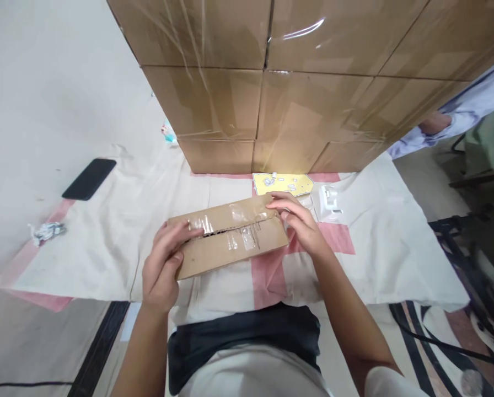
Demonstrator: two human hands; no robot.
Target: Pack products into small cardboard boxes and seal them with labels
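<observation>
A flat brown cardboard box [218, 258] lies slightly slanted on the cloth in front of me. Strips of clear tape cross its top, and a dark gap runs lengthwise between its two flaps. My left hand [161, 271] grips the left end, with its fingers over the top near the gap and the thumb by the near side. At the right end, my right hand [300, 220] is curled over the corner, fingertips on the taped top. What is inside the box cannot be seen.
Stacked taped cartons [218, 105] rise at the back. Before them lie a yellow sheet [300, 181] with small white pieces and a white tape dispenser [328, 203]. A black phone [90, 179] and a bundled cable [48, 232] lie left. Another person's sleeve [474, 99] shows at right.
</observation>
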